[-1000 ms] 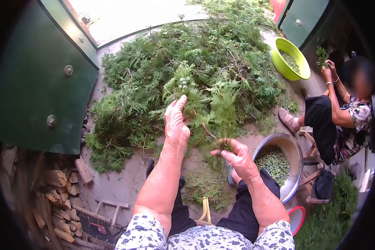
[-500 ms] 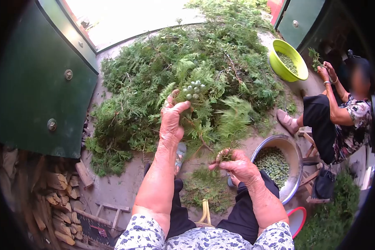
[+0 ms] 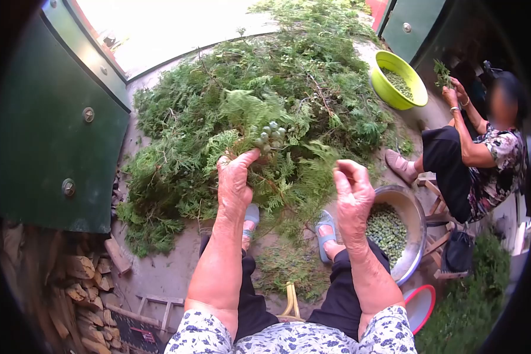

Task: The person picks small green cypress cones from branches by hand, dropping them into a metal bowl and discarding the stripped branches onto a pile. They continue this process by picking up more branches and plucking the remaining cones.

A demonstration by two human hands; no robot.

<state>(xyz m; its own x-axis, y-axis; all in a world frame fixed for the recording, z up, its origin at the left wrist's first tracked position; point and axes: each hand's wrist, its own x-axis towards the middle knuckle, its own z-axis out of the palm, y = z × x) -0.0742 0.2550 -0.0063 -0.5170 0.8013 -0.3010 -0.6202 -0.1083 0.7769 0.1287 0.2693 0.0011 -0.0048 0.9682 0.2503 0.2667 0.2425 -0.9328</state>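
the cluster of pale green cones (image 3: pixel 270 135) sits on a leafy sprig (image 3: pixel 224 141) above the heap of cut branches (image 3: pixel 177 106), the left hand (image 3: pixel 235 180) pinching the sprig just beside them. a slack pinch or sharp tug could shed cones into that heap, green hiding green. the right hand (image 3: pixel 354 192) is half curled; whether it grips anything, i cannot tell. swinging low, it might knock the metal basin (image 3: pixel 415 227) near it

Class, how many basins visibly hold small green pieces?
2: the yellow-green basin at upper right and the metal basin below it. The red-rimmed container is partly hidden.
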